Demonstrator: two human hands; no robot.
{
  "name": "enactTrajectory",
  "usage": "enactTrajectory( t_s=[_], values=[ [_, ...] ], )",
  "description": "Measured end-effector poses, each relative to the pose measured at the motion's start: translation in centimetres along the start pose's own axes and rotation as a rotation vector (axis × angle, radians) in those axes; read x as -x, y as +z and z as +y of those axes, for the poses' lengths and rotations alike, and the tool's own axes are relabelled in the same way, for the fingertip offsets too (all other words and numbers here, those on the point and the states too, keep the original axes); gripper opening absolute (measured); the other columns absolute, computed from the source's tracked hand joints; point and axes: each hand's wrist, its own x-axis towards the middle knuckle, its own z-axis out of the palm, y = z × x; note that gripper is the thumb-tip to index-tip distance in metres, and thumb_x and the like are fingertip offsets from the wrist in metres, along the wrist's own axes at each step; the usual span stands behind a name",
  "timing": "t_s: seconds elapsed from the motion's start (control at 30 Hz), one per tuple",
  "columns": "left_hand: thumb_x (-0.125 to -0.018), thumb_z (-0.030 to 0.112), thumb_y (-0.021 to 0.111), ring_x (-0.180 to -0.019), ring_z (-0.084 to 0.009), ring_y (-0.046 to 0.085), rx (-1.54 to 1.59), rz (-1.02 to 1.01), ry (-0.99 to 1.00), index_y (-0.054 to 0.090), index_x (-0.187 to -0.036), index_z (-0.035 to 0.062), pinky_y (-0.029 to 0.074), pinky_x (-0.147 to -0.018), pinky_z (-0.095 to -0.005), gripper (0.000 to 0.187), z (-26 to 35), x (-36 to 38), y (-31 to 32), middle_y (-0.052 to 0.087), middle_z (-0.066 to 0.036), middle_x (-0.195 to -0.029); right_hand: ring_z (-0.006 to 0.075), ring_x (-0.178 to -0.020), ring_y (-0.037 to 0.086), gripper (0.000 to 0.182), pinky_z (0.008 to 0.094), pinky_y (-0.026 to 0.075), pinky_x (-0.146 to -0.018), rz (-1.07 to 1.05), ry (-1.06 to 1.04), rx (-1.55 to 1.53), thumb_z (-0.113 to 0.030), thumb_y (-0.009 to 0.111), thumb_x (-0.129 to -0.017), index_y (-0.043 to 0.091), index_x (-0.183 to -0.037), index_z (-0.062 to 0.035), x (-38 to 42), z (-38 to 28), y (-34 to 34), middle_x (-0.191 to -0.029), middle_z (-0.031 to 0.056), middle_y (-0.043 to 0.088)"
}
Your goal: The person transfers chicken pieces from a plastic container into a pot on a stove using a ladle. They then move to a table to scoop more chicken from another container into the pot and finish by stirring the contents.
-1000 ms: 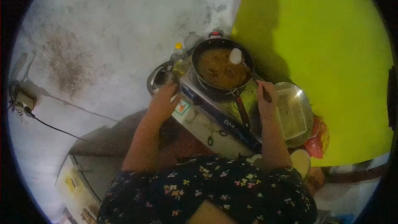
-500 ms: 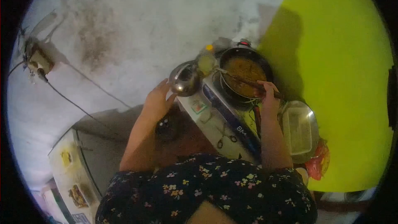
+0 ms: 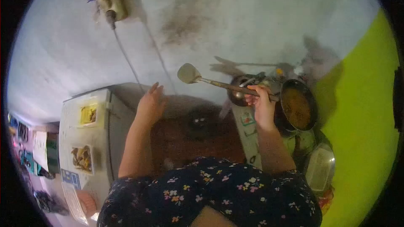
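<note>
My right hand (image 3: pixel 264 107) is closed around the wooden handle of a wok spatula (image 3: pixel 227 86). The spatula is held in the air, its wide metal blade pointing left, away from the pan. Just right of that hand is a dark frying pan (image 3: pixel 312 94) with a brownish-orange food or liquid (image 3: pixel 296 109) in it. A shiny round metal vessel (image 3: pixel 236 96) sits partly behind the spatula handle. My left hand (image 3: pixel 151 107) is raised on the left, fingers stretched and nothing in them, apart from the spatula blade.
A white fridge-like cabinet (image 3: pixel 86 132) stands left, with plastic food containers (image 3: pixel 83 159) on it. A socket (image 3: pixel 112 2) with a plugged-in cable is on the wall above. Right of my forearm lies a translucent tray (image 3: pixel 320 168).
The spatula has come out of the pan and now points left in my right hand. My left hand has left the metal vessel's side. The view has swung left.
</note>
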Motion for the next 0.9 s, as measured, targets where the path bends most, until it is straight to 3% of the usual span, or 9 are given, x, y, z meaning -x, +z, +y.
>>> enactTrajectory(
  t_s=[0.2,0.53,0.63,0.67,0.77,0.8,0.9],
  values=[
    [-0.087,0.023,0.062,-0.121,-0.0358,0.050,-0.054,0.066,-0.170,0.054,-0.126,0.0033,0.043,-0.099,-0.0414,0.045,-6.6,3.2,-7.2,0.045,-0.016,-0.139,0.0159,-0.056,0.057,0.024,0.0292,0.046,-0.054,-0.188,0.076,-0.013,-0.018,0.053,-0.089,0.065,-0.088,0.0030,-1.3,4.1,10.5,-0.071,0.0137,0.064],
    [-0.087,0.027,0.062,-0.122,-0.0370,0.048,-0.193,0.190,-0.488,0.051,-0.128,0.0010,0.041,-0.100,-0.0425,0.049,-19.6,10.4,-14.1,0.045,-0.020,-0.138,0.0134,-0.064,0.059,0.024,0.0256,0.048,-0.059,-0.560,0.119,0.043,-0.017,0.053,-0.093,0.066,-0.095,0.0024,0.1,10.5,27.6,-0.075,0.0095,0.064],
    [-0.087,0.030,0.062,-0.122,-0.0377,0.047,-0.342,0.113,-0.653,0.048,-0.130,0.0002,0.040,-0.100,-0.0428,0.054,-23.2,12.6,-15.4,0.044,-0.023,-0.138,0.0117,-0.069,0.060,0.020,0.0243,0.048,-0.061,-0.808,-0.067,0.204,-0.016,0.053,-0.094,0.066,-0.098,-0.0006,1.7,12.3,32.9,-0.081,0.0049,0.064],
    [-0.087,0.035,0.060,-0.124,-0.0386,0.044,-0.333,0.099,-0.695,0.047,-0.128,-0.0021,0.035,-0.104,-0.0448,0.056,-24.5,13.2,-15.4,0.041,-0.027,-0.139,0.0126,-0.070,0.059,0.016,0.0243,0.047,-0.061,-0.882,-0.129,0.246,-0.013,0.057,-0.092,0.067,-0.100,-0.0033,2.4,12.9,34.6,-0.083,0.0037,0.061],
    [-0.088,0.038,0.059,-0.129,-0.0373,0.040,-0.403,0.022,-0.791,0.040,-0.134,-0.0010,0.032,-0.107,-0.0472,0.063,-27.7,14.4,-15.3,0.036,-0.027,-0.142,0.0179,-0.070,0.057,0.017,0.0278,0.047,-0.063,-1.204,-0.699,0.430,-0.006,0.062,-0.085,0.066,-0.101,-0.0045,3.5,13.1,40.2,-0.082,0.0064,0.057],
    [-0.089,0.040,0.057,-0.134,-0.0354,0.035,-0.391,-0.009,-0.832,0.037,-0.137,0.0002,0.026,-0.110,-0.0485,0.066,-28.3,14.5,-15.3,0.032,-0.025,-0.145,0.0203,-0.071,0.057,0.018,0.0297,0.047,-0.064,-1.307,-0.713,0.462,-0.005,0.062,-0.082,0.066,-0.100,-0.0049,4.1,13.5,41.7,-0.082,0.0075,0.056],
    [-0.090,0.042,0.054,-0.137,-0.0338,0.030,-0.378,-0.041,-0.796,0.035,-0.139,0.0009,0.022,-0.112,-0.0486,0.066,-30.1,14.7,-14.2,0.030,-0.022,-0.148,0.0265,-0.075,0.057,0.019,0.0349,0.047,-0.066,-1.544,-0.813,0.622,-0.004,0.063,-0.076,0.064,-0.095,-0.0058,5.5,14.1,45.3,-0.083,0.0100,0.055]
  ],
)
